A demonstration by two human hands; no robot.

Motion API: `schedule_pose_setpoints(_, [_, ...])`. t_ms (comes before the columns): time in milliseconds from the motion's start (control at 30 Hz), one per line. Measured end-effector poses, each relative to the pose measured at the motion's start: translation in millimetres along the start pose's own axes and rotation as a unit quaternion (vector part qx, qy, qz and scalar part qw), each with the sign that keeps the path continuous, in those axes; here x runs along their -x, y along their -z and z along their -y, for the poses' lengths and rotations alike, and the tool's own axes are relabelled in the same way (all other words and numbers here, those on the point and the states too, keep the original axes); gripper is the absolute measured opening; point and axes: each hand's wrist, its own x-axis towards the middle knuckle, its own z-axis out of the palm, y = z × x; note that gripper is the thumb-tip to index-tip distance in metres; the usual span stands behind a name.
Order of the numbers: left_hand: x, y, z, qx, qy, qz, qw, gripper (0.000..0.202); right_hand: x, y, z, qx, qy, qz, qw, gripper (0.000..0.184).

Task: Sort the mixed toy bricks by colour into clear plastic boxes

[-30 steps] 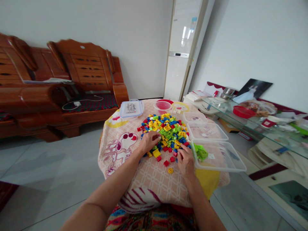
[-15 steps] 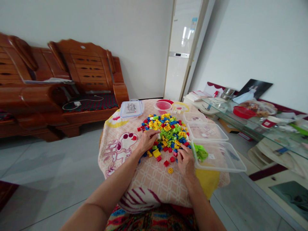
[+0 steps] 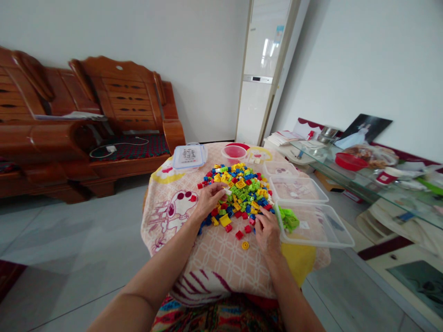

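Observation:
A loose heap of small toy building bricks point(image 3: 244, 184) in yellow, green, blue, red and white lies on the cloth-covered table. My left hand point(image 3: 209, 199) is over the heap's left side, fingers pinched at a small white brick point(image 3: 227, 191). At the heap's lower right, my right hand point(image 3: 268, 230) rests with bent fingers, thumb and forefinger apart, close to a few red and blue bricks. I see nothing held in it. A clear rectangular container point(image 3: 325, 240) beside it holds several green bricks point(image 3: 289, 219). A round yellow piece point(image 3: 245, 245) lies in front of the heap.
Two more clear containers point(image 3: 301, 188) point(image 3: 282, 167) stand on the right. A pink-looking round tub point(image 3: 234, 152) and a blue-edged lidded box point(image 3: 188, 157) sit at the back of the table. A glass shelf point(image 3: 374, 177) with household items is to the right; wooden chairs point(image 3: 128, 97) stand left.
My left hand has shifted slightly up and left, and the white brick at its fingertips shows more clearly. My right hand stays in place.

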Motion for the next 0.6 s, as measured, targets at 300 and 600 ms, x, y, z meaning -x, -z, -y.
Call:
schedule_pose_setpoints(300, [1.4,0.2,-0.8,0.016,0.017,0.001,1.000,0.048,-0.8,0.8,0.3,0.015,0.006,0.003,1.000,0.026])
schedule_pose_setpoints(600, [1.4,0.0,-1.2,0.052,0.028,0.004,0.998,0.045,0.0,-0.8,-1.2,0.013,0.007,-0.001,1.000,0.026])
